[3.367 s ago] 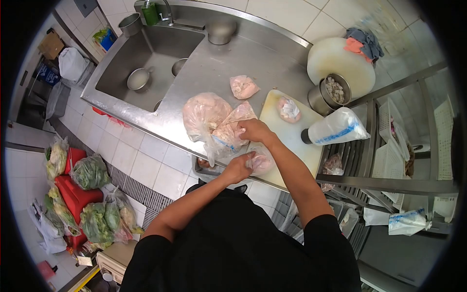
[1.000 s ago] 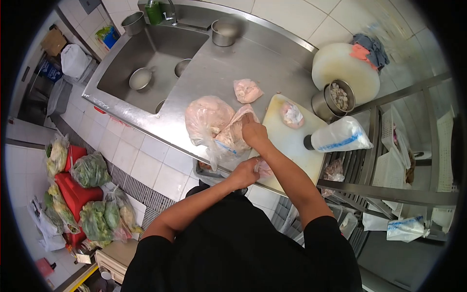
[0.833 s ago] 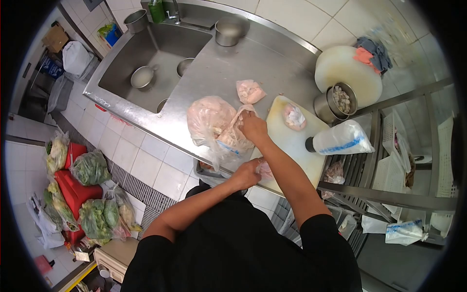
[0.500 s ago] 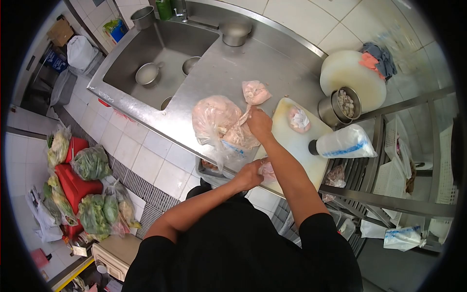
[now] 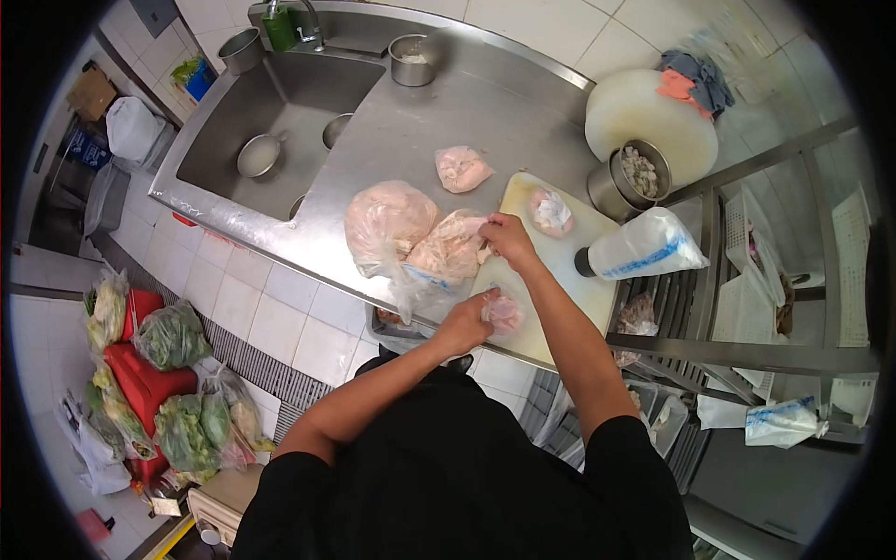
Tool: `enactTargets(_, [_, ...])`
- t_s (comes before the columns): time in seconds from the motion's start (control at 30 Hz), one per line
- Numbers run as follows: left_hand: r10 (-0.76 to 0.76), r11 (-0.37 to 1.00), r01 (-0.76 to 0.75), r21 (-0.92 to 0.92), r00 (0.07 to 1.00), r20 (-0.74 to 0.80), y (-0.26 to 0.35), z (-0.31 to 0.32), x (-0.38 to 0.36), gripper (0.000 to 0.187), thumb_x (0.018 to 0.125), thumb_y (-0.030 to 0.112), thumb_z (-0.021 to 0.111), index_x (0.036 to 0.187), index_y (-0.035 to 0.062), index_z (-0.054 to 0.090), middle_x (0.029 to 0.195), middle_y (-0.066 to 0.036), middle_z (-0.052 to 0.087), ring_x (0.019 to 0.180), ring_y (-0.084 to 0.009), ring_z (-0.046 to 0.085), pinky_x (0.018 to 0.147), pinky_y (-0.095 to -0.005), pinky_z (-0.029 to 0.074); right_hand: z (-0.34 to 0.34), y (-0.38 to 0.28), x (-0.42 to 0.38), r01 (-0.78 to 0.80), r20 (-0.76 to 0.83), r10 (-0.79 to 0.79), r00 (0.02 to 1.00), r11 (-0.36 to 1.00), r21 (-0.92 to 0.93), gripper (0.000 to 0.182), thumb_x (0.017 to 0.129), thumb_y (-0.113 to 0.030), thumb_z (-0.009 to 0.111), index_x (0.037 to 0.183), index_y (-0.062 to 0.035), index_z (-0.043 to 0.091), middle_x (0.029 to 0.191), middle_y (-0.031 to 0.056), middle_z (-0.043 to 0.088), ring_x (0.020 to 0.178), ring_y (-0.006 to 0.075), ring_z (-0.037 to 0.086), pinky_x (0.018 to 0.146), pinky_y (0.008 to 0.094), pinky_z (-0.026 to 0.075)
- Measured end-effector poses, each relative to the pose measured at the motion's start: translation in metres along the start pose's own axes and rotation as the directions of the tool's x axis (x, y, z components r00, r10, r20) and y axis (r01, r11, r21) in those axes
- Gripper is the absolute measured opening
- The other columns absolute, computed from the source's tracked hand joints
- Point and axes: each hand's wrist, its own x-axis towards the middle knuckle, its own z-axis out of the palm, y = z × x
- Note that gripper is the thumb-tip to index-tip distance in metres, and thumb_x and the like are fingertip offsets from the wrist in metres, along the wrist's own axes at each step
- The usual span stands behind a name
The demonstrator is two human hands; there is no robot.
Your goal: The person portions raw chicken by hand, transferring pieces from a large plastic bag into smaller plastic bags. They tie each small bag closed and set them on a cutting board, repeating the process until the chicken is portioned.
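Note:
My left hand is closed on a small plastic bag of pink meat over the near end of the cutting board. With its fingers pinched, my right hand grips a piece of pale raw meat at the mouth of an open plastic bag. Left of that lies a large full bag of pale meat. A small tied bag of meat rests behind on the steel counter. Another wrapped portion sits on the board.
A sink with metal bowls is at the left back. Metal pots stand beside a round board at the right. A roll of plastic bags lies by a metal rack. Bagged vegetables lie at the left.
My right hand has let go of the small tied bag behind and now grips meat at the open bag. My left hand has brought its small bag further over the board. The view has shifted.

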Motion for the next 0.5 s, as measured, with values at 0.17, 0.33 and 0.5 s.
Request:
enactTargets(0.17, [-0.010,0.999,0.012,0.050,0.999,-0.033,0.001,-0.007,0.001,0.069,0.078,0.006,0.064,0.144,-0.0019,0.048,0.133,-0.027,0.060,0.113,-0.0354,0.065,0.099,-0.0366,0.049,-0.031,-0.019,-0.019,0.117,-0.151,-0.120,0.981,0.993,-0.031,0.022,0.082,-0.013,0.065,0.100,-0.0016,0.070,0.070,0.0005,0.060,0.052,0.0052,0.047,0.046,0.0240,0.036])
enactTargets(0.33, [-0.036,0.998,0.040,0.051,0.997,-0.070,-0.002,-0.011,0.011,0.069,0.079,0.011,0.069,0.145,0.0017,0.049,0.105,-0.019,0.069,0.073,-0.0212,0.065,0.073,-0.0340,0.053,-0.083,-0.044,-0.074,0.149,0.041,-0.155,0.987,0.982,0.119,0.024,0.081,-0.018,0.066,0.098,-0.0017,0.071,0.068,-0.0017,0.059,0.052,0.0061,0.049,0.047,0.0228,0.038])
enactTargets(0.5, [-0.073,0.997,0.071,-0.043,0.995,-0.067,0.011,-0.011,0.014,0.069,0.078,0.011,0.067,0.144,0.0012,0.049,0.103,-0.021,0.071,0.074,-0.0238,0.068,0.075,-0.0362,0.054,-0.056,-0.009,-0.103,0.026,0.347,0.089,0.934,0.949,-0.314,0.023,0.084,-0.017,0.068,0.100,-0.0005,0.070,0.067,-0.0010,0.061,0.054,0.0074,0.051,0.049,0.0234,0.041])
